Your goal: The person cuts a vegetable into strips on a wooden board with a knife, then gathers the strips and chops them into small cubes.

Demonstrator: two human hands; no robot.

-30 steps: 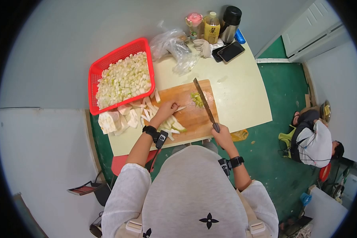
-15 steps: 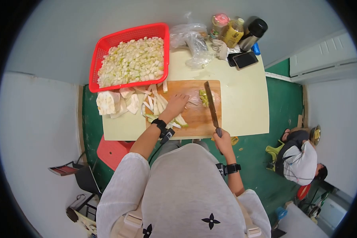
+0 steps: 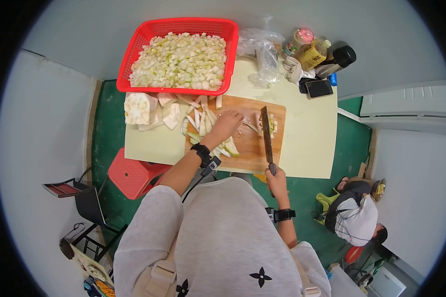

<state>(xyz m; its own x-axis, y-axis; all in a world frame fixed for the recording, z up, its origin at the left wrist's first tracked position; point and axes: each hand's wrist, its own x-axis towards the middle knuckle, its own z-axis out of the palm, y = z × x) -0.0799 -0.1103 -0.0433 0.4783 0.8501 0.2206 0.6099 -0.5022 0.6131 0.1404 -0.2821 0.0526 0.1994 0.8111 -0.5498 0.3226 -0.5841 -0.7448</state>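
Observation:
My right hand [image 3: 276, 180] is wrapped round the handle of a cleaver [image 3: 267, 134], whose blade stands over the right part of a wooden cutting board [image 3: 255, 154]. Small diced pieces [image 3: 273, 124] lie beside the blade. On the board my left hand [image 3: 226, 124] has its fingers bent together at one end of a thin pale strip [image 3: 250, 126]; whether they grip it is unclear. Long white and green vegetable strips [image 3: 203, 122] lie left of and under my left wrist. Large peeled chunks [image 3: 140, 109] sit left of the board.
Behind the board is a red basket [image 3: 231, 55] of diced pieces. Plastic bags [image 3: 266, 62], bottles [image 3: 313, 55], a thermos [image 3: 336, 62] and a phone [image 3: 319, 88] stand or lie at the back right. A red stool [image 3: 129, 174] is at left; a seated person [image 3: 354, 218] is at right.
The view has turned and shifted, so the table appears tilted. The diced pieces by the blade look more spread out. My right hand still holds the cleaver.

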